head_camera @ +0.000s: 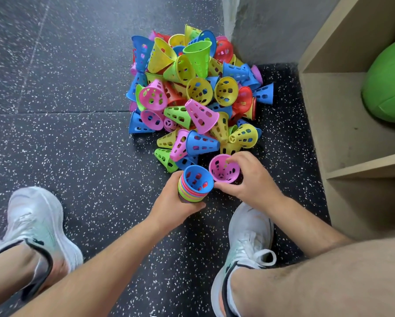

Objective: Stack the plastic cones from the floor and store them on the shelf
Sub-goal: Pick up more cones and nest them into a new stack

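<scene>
A heap of loose plastic cones (192,92) in blue, yellow, green, pink and red lies on the speckled floor by the wall corner. My left hand (176,202) grips a stack of nested cones (195,183) held mouth-up, a blue one innermost. Just right of it, my right hand (249,177) holds a single pink cone (224,169) by its rim, mouth-up, touching the stack's edge. The wooden shelf (342,124) stands at the right.
A green ball (388,88) sits in the shelf's upper compartment. My two white shoes (39,227) (246,248) are planted on the black rubber floor either side of my arms. A grey wall (267,26) rises behind the heap.
</scene>
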Demonstrator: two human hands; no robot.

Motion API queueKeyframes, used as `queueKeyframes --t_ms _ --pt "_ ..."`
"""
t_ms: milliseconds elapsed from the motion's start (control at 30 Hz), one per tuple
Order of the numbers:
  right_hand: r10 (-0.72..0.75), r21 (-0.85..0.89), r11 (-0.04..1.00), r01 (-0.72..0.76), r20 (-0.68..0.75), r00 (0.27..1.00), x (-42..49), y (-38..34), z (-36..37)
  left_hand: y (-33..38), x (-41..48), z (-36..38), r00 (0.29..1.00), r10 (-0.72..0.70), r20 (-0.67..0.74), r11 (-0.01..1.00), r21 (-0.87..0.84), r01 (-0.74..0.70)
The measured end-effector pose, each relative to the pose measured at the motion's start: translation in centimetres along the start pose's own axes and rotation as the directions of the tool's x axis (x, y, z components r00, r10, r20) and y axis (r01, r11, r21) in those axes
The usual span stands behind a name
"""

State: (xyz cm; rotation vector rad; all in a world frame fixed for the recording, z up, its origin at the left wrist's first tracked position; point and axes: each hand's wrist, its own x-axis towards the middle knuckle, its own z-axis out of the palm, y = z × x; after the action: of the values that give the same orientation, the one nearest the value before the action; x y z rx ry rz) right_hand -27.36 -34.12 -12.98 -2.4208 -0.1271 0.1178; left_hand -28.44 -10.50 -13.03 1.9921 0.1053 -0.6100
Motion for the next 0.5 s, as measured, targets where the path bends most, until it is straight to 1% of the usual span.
queueKeyframes --t_ms 67,133,200,233,267,300,367,433,500 --pt "0.018 0.040 0.999 -0.014 -0.110 0.994 0.0 -0.6 -0.8 -0.1 0.1 -0.1 1.000 0.004 0.006 1.000 -0.011 -0.004" --pt "0.077 0.110 0.992 -0.055 -0.205 0.976 0.0 -1.7 -1.9 -0.1 0.0 -0.2 1.000 0.012 0.001 1.000 -0.024 -0.012" --pt "0.130 0.224 0.972 -0.074 -0.246 0.961 0.2 -3.1 -2.9 0.1 0.0 -0.4 1.000 0.029 -0.011 0.999 -0.032 -0.029" --pt "0.132 0.267 0.961 -0.068 -0.229 0.964 0.4 -3.8 -3.4 0.2 0.0 -0.5 0.999 0.038 -0.016 0.999 -0.035 -0.038" --pt "0.112 0.278 0.959 -0.056 -0.189 0.976 0.6 -4.7 -4.0 0.5 -0.1 -0.7 0.998 0.052 -0.021 0.998 -0.043 -0.053" --pt "0.079 0.252 0.967 -0.046 -0.123 0.989 1.0 -5.5 -4.5 0.8 -0.1 -0.9 0.997 0.069 -0.025 0.996 -0.052 -0.070" --pt "0.017 0.114 0.993 -0.025 0.069 0.997 1.5 -7.4 -5.4 1.7 -0.1 -1.3 0.994 0.109 -0.021 0.991 -0.076 -0.111" --pt "-0.023 -0.054 0.998 0.036 0.230 0.973 1.7 -9.0 -6.2 2.8 -0.1 -1.8 0.985 0.170 -0.010 0.981 -0.088 -0.170" --pt "-0.043 -0.128 0.988 0.086 0.309 0.950 1.8 -10.3 -7.0 4.0 -0.3 -2.4 0.975 0.224 -0.001 0.971 -0.091 -0.223"
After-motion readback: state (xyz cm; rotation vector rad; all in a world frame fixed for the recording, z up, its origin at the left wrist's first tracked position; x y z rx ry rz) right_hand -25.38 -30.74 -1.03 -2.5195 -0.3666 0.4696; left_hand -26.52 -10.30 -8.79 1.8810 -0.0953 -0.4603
